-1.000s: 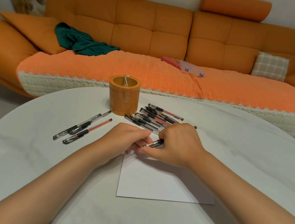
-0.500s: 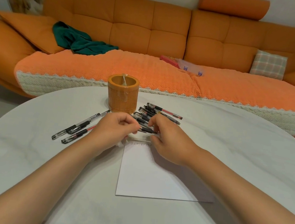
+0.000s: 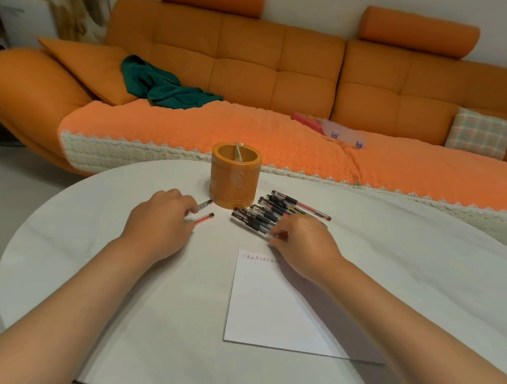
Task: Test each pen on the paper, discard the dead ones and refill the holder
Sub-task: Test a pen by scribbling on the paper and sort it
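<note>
— Where the left hand (image 3: 161,216) is laid over the two pens (image 3: 205,213) left of the holder (image 3: 234,177), can a grip be made out?
— It cannot be told; the fingers are curled, palm down.
— And the right hand (image 3: 301,244)?
— A pen is pinched at the near edge of the pile of pens (image 3: 275,210), just above the paper (image 3: 264,306) on the table (image 3: 110,270).

Both hands (image 3: 160,222) among pens (image 3: 272,213)
</note>
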The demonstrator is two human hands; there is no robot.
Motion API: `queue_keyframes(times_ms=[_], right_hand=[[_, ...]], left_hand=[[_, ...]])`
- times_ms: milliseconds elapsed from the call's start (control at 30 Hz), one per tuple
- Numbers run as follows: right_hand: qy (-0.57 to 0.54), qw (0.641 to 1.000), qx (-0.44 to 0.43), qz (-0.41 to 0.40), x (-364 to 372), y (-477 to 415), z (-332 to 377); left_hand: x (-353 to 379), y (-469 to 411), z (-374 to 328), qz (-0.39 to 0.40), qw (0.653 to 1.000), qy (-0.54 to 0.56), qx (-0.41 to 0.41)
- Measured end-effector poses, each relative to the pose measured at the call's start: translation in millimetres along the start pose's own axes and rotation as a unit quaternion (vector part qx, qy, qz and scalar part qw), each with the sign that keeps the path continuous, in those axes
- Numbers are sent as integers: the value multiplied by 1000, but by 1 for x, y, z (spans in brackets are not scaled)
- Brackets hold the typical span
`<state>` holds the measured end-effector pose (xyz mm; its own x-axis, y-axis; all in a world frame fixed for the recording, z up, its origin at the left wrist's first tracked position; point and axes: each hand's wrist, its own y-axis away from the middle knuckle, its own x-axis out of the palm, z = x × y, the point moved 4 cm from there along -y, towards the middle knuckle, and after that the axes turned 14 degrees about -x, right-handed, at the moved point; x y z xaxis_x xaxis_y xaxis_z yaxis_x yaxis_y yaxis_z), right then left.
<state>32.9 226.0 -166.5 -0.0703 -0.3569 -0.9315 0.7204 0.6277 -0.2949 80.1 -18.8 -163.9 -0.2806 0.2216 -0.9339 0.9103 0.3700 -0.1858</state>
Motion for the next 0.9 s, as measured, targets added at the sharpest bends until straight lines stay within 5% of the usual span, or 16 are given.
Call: queue_keyframes(times_ms=[600, 900], right_hand=[[58, 998, -5, 23, 1, -16, 8], [-72, 995, -72, -20, -22, 9, 24]], left_hand=[[0, 10, -2, -15, 992, -97, 78], [7, 30, -60, 50, 971, 91, 217]])
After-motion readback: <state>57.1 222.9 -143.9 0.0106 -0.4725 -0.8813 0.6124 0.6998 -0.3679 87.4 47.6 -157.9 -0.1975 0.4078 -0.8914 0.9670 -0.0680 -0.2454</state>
